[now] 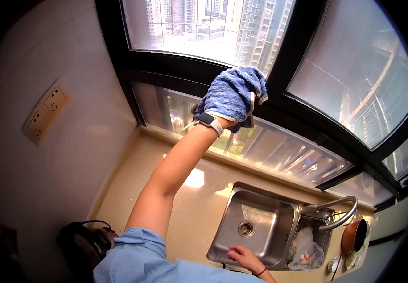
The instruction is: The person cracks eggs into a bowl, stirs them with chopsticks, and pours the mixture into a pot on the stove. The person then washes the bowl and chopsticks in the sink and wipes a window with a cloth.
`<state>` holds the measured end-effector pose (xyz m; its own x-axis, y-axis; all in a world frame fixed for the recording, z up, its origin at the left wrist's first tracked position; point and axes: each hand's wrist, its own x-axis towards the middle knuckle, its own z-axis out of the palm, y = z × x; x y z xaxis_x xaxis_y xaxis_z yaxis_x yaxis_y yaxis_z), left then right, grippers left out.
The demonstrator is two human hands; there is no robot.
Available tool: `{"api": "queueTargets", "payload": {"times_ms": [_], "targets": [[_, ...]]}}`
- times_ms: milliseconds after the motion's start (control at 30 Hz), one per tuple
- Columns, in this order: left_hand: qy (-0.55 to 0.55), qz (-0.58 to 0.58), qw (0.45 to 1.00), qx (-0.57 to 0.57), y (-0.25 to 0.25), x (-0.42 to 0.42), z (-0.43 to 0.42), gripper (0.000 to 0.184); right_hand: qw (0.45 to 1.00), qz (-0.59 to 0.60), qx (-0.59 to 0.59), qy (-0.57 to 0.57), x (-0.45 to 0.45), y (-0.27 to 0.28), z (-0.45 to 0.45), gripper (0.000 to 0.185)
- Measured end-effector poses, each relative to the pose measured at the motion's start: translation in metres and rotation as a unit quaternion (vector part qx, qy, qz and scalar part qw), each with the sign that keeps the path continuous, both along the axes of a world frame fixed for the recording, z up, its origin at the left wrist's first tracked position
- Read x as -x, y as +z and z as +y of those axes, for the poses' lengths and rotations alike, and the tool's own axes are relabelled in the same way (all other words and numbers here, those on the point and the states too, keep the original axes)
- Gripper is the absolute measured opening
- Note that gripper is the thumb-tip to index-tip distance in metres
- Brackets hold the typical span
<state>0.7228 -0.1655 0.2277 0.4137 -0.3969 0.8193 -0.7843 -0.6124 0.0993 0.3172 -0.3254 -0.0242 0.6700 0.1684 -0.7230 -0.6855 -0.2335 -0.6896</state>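
Observation:
My left arm reaches up to the window, a watch (207,119) on its wrist. A blue cloth (233,93) with a pale edge wraps over my left hand (230,123) and hides most of its fingers. Cloth and hand are at the black window frame (175,63), just under the upper glass pane (204,28). Low in view, my right hand (245,258), with a red bracelet at the wrist, hovers over the near rim of the steel sink (265,226). Its fingers are loosely apart and hold nothing.
A curved faucet (350,207) rises beside the sink. The smaller basin holds a clear plastic bag (305,252) with scraps. A brown pot (354,236) stands at the right. Wall sockets (46,113) are on the left, above a dark appliance (86,245) on the beige counter (133,174).

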Motion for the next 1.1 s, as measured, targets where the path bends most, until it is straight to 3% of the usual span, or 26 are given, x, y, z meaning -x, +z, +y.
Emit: {"api": "queueTargets", "payload": {"times_ms": [33, 67, 133, 200, 267, 367, 467, 533, 600, 667, 733, 767, 867, 933, 967, 1033, 1100], "targets": [[-0.007, 0.093, 0.995, 0.042, 0.003, 0.004, -0.019, 0.029, 1.000, -0.012, -0.002, -0.014, 0.004, -0.003, -0.003, 0.042], [-0.019, 0.101, 0.989, 0.108, 0.003, 0.004, -0.028, 0.030, 0.999, -0.025, -0.003, -0.028, 0.005, -0.004, -0.007, 0.042], [-0.120, 0.122, 0.982, 0.085, -0.003, -0.010, -0.019, 0.032, 0.999, -0.009, 0.020, -0.028, 0.009, -0.001, -0.013, 0.042], [-0.077, 0.133, 0.988, 0.027, 0.008, -0.008, -0.006, 0.026, 0.999, 0.010, 0.037, -0.021, 0.012, -0.002, -0.014, 0.042], [-0.057, 0.040, 0.998, -0.008, 0.000, -0.013, 0.014, 0.016, 0.999, -0.021, 0.026, -0.041, 0.013, -0.007, -0.019, 0.043], [-0.137, 0.065, 0.988, 0.015, 0.002, -0.023, 0.033, 0.005, 0.996, -0.048, 0.048, -0.050, 0.010, -0.008, -0.024, 0.043], [-0.107, 0.112, 0.987, 0.040, 0.005, -0.009, 0.025, 0.003, 0.994, -0.067, 0.046, -0.070, 0.020, -0.003, -0.027, 0.043], [-0.010, -0.125, 0.986, -0.109, 0.007, 0.008, 0.004, 0.010, 0.992, -0.073, 0.007, -0.106, 0.030, -0.015, -0.030, 0.042], [0.005, -0.133, 0.982, -0.135, 0.004, 0.034, -0.042, 0.012, 0.993, -0.068, 0.013, -0.100, 0.028, -0.011, -0.032, 0.042], [0.003, -0.106, 0.956, -0.274, 0.012, 0.042, -0.083, 0.012, 0.995, -0.051, 0.037, -0.083, 0.029, -0.002, -0.034, 0.042], [-0.125, -0.017, 0.988, -0.085, 0.019, 0.034, -0.092, 0.014, 0.993, -0.061, 0.027, -0.093, 0.030, -0.007, -0.038, 0.042], [-0.166, 0.060, 0.982, -0.068, 0.019, 0.033, -0.091, 0.014, 0.992, -0.072, 0.016, -0.104, 0.030, -0.010, -0.040, 0.042], [-0.079, -0.020, 0.988, -0.128, 0.007, 0.016, -0.088, 0.011, 0.988, -0.086, 0.008, -0.125, 0.036, -0.016, -0.051, 0.041], [-0.042, 0.144, 0.988, -0.031, 0.012, 0.038, -0.080, 0.011, 0.986, -0.083, 0.010, -0.141, 0.042, -0.014, -0.059, 0.040], [-0.010, 0.043, 0.999, -0.002, 0.000, 0.028, -0.077, 0.011, 0.985, -0.085, 0.016, -0.152, 0.045, -0.012, -0.062, 0.040], [-0.060, 0.005, 0.963, 0.262, -0.060, -0.027, -0.069, 0.023, 0.983, -0.092, 0.009, -0.161, 0.051, -0.007, -0.066, 0.039], [-0.211, 0.092, 0.847, 0.478, -0.049, -0.004, -0.056, 0.075, 0.981, -0.103, 0.003, -0.165, 0.055, -0.005, -0.068, 0.038]]}}
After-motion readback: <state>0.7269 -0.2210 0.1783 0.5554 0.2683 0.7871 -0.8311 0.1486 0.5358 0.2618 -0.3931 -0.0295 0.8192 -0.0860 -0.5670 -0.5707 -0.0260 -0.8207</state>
